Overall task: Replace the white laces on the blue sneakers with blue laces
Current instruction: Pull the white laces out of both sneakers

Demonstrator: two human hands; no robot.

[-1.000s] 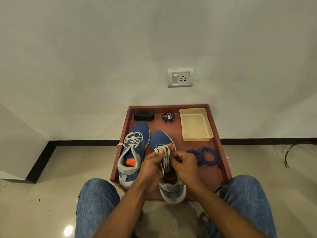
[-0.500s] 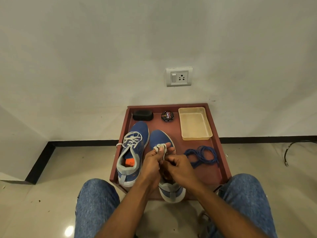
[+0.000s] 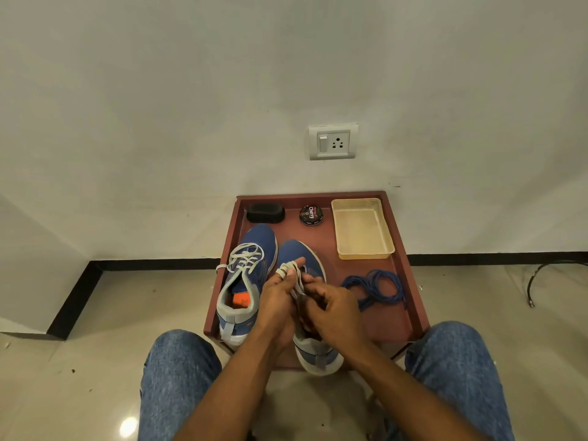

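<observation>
Holding white lace (image 3: 294, 278), left hand (image 3: 276, 300), right hand (image 3: 331, 308); tray (image 3: 410, 281) containing sneakers (image 3: 251, 265), blue laces (image 3: 377, 288)

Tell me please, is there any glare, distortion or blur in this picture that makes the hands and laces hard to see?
Head view: a bright glare spot lies on the glossy floor, away from the work; the wide lens bends the black skirting; light is soft and even; where the left hand and right hand meet over the white lace, details look slightly soft.

Blue sneakers (image 3: 254, 249), white laces (image 3: 246, 257), blue laces (image 3: 377, 288), maroon tray (image 3: 410, 281), yellow bin (image 3: 361, 229)
</observation>
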